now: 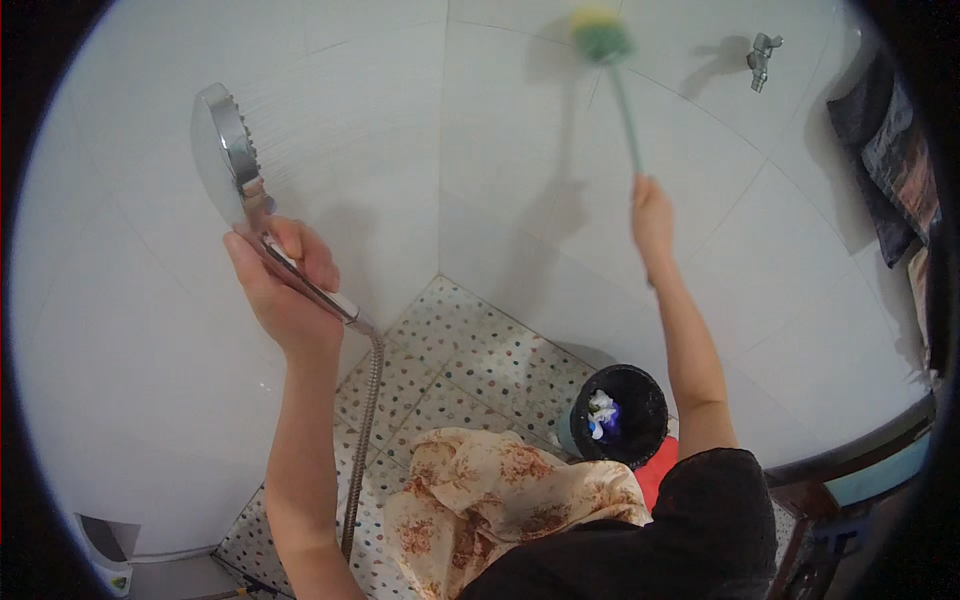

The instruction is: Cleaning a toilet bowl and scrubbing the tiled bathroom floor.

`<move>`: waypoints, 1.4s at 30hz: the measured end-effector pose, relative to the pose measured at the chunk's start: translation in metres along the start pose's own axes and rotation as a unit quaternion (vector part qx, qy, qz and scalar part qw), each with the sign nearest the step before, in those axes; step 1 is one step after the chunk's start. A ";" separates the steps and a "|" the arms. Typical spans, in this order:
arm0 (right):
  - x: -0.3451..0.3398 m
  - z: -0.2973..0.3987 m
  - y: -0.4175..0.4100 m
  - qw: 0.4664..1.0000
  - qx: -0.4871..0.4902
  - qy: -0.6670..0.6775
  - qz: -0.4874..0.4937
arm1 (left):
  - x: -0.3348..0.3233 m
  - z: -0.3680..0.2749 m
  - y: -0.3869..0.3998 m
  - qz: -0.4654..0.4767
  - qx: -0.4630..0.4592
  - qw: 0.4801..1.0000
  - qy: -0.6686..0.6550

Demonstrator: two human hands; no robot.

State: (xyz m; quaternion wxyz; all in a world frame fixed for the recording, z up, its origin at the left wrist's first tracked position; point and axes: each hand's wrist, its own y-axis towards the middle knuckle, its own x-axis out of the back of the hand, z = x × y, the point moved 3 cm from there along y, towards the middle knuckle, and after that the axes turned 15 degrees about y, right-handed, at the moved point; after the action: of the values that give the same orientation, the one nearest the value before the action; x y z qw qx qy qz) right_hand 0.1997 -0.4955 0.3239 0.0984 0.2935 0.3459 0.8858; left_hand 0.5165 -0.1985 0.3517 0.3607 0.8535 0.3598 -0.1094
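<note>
My left hand point(289, 292) is wrapped around the handle of a chrome handheld shower head point(231, 135). Fine jets of water leave its nozzles toward the right, in front of the tiled wall point(360, 97). From the handle's lower end a ribbed metal hose point(367, 420) hangs down past my forearm. My right hand point(652, 217) grips the thin green handle of a cleaning brush point(630, 127). The brush's green and yellow head point(602, 36) is raised at the right-hand wall point(510, 150) and blurred; whether it touches the tiles I cannot tell.
A metal tap point(763, 61) sticks out of the right wall. Dark cloth point(885, 150) hangs at the far right. Below stands a black-lined bin point(622, 442) with crumpled waste point(602, 412), beside a red object point(660, 469). Speckled tiles point(480, 360) cover the floor; a doorway edge point(862, 442) lies lower right.
</note>
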 end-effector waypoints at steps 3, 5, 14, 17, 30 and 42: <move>0.000 -0.042 -0.015 0.996 0.015 -0.090 -0.007 | 0.007 0.014 -0.002 -0.027 0.042 0.998 -0.027; -0.035 -0.090 -0.062 0.971 0.055 -0.201 0.118 | 0.015 0.019 -0.005 -0.036 0.057 0.997 -0.036; 0.011 -0.014 -0.032 0.992 0.052 -0.114 -0.010 | 0.026 0.007 -0.014 -0.018 0.006 0.997 -0.081; 0.015 -0.043 -0.074 0.965 0.040 -0.212 0.152 | 0.021 -0.002 -0.016 -0.036 0.001 0.996 -0.087; 0.138 -0.017 -0.105 0.975 -0.018 -0.213 0.069 | 0.010 -0.038 -0.033 0.009 -0.054 0.993 -0.108; 0.124 0.016 -0.073 0.996 0.013 -0.084 -0.028 | 0.015 -0.048 -0.047 0.034 -0.055 0.987 -0.145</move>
State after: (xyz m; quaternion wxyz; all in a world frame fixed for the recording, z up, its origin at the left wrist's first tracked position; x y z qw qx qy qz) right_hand 0.1067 -0.3856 0.3406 0.1484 0.3585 0.3556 0.8503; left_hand 0.4906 -0.1346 0.3539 0.4594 0.8190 0.2798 -0.1997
